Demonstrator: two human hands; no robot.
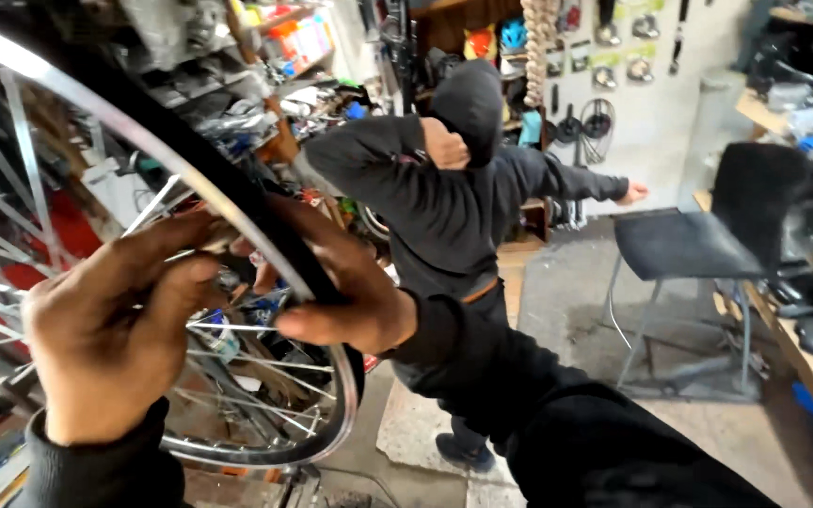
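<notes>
Gripping the black tyre (275, 240) on a silver bicycle wheel (331, 428) near left, the right hand (345, 282) curls over it; left hand (110, 334) pinches the rim. Farther off stands a hooded person (454, 202), with a grey chair (684, 245) right.

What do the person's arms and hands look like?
Both hands are bare: no gloves, rings or watch show. The left hand comes out of a black sleeve with a snug cuff. The right hand has a black sleeve too, thick and soft like a jumper.
</notes>
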